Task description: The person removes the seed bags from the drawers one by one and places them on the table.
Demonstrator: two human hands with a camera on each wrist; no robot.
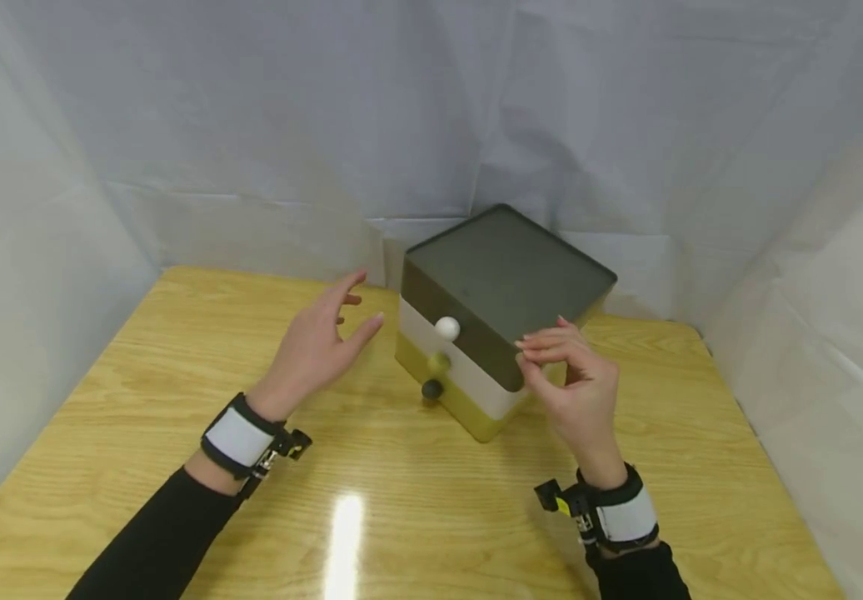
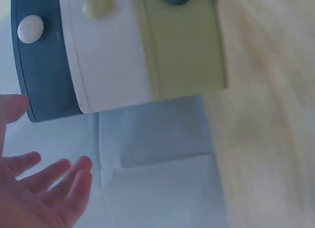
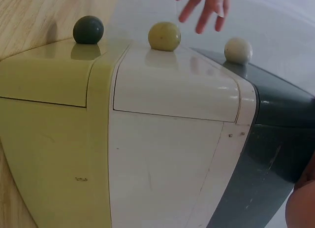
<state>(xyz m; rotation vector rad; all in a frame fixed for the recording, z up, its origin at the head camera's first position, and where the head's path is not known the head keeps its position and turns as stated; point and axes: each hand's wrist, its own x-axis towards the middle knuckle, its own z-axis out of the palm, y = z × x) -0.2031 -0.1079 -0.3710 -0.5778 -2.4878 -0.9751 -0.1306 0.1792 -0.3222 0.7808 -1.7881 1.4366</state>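
A small three-tier drawer box (image 1: 510, 267) stands turned at an angle, dark on top, white in the middle and yellow-green below. Each tier has a ball knob: a white knob (image 1: 447, 328), a yellow-green knob (image 2: 98, 5) and a dark knob (image 3: 88, 30). The drawers look closed. My left hand (image 1: 315, 346) is held apart from the box on its left, fingers spread and loosely bent, holding nothing. By the box's near right corner, my right hand (image 1: 577, 379) has gently bent fingers with thumb and fingertips close together. Whether it touches the dark tier cannot be told.
The box rests on a wood-grain table (image 1: 401, 508), near its back edge. Pale sheeting (image 1: 289, 125) hangs behind and on both sides. Each wrist wears a strap with a small camera, such as the left wrist strap (image 1: 239, 435).
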